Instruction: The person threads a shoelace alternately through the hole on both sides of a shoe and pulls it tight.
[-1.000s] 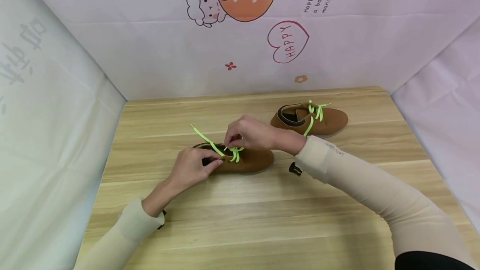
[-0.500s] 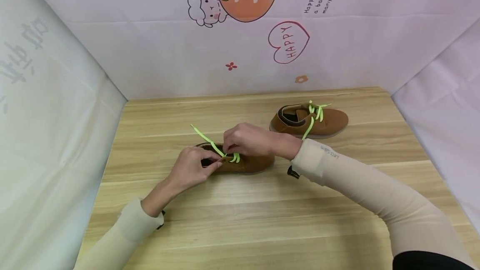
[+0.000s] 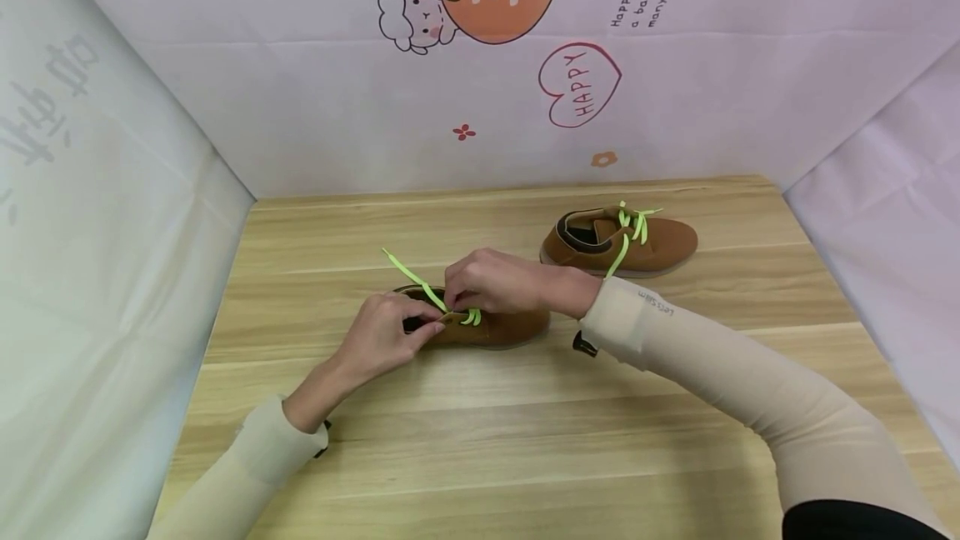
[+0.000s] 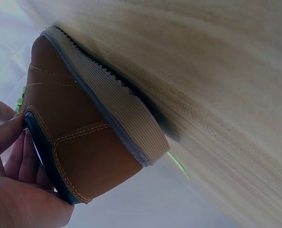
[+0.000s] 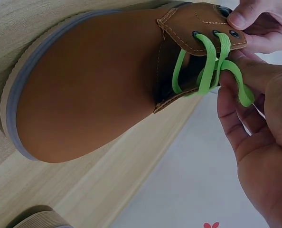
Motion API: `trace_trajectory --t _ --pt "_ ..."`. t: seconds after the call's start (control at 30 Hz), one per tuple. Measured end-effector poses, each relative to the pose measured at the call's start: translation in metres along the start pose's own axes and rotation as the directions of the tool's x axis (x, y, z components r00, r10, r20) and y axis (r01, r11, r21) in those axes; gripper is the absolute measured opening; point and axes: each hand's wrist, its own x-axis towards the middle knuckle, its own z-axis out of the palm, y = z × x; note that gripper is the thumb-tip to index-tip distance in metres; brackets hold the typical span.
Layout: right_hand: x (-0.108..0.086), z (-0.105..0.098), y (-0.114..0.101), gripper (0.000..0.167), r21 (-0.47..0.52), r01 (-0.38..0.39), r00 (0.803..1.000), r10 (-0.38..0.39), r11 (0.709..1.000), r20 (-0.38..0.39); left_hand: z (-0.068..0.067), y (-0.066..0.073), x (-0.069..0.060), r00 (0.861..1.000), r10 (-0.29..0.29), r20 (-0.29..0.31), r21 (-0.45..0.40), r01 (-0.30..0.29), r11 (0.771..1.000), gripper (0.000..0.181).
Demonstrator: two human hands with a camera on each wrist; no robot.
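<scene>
A brown shoe (image 3: 517, 328) with lime-green laces stands on the wooden table, toe to the right. My left hand (image 3: 386, 328) pinches the near eyelet flap (image 5: 202, 45) between thumb and fingers. In the right wrist view, the green lace (image 5: 209, 66) runs through two of that flap's eyelets, and another eyelet (image 5: 234, 34) near the thumb has no lace in it. My right hand (image 3: 491, 280) pinches the lace at the flap's inner side, where its tip is hidden by the fingers. The other lace end (image 3: 405, 268) sticks out over the shoe's opening.
A second brown shoe (image 3: 667, 245), also with lime-green laces, stands behind and to the right, close to my right forearm. White printed cloth (image 3: 337, 123) rises behind the table (image 3: 480, 440) and at both sides.
My right hand has shifted slightly left and down to the near flap. The white lace tip seen at its fingertips earlier is now hidden. The left hand keeps its place.
</scene>
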Motion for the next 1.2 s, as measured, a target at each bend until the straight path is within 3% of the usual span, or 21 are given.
trace_trajectory --t 0.37,0.77,0.93,1.07,1.2 --pt "0.002 0.004 0.006 0.011 0.145 -0.062 0.998 0.059 0.987 0.025 0.003 -0.002 -0.001 0.999 0.03 -0.037 -0.01 -0.03 0.999 0.004" --pt "-0.002 0.009 0.003 0.014 0.181 -0.149 0.987 0.157 0.972 -0.032 0.001 0.0 0.002 1.0 -0.016 -0.01 -0.013 0.016 1.0 0.004" --pt "-0.009 0.015 -0.001 0.01 0.094 -0.114 0.988 0.123 0.989 -0.089 0.0 0.001 0.005 0.998 -0.057 0.019 -0.021 0.058 0.998 0.004" --pt "-0.013 0.022 -0.005 0.008 -0.039 -0.031 0.989 0.025 0.999 -0.144 -0.002 0.002 0.006 0.995 -0.097 0.037 -0.035 0.099 0.994 0.005" --pt "-0.012 0.032 -0.006 0.01 -0.159 0.04 0.972 -0.076 0.987 -0.224 -0.002 0.002 0.007 0.99 -0.129 0.052 -0.05 0.131 0.99 0.005"
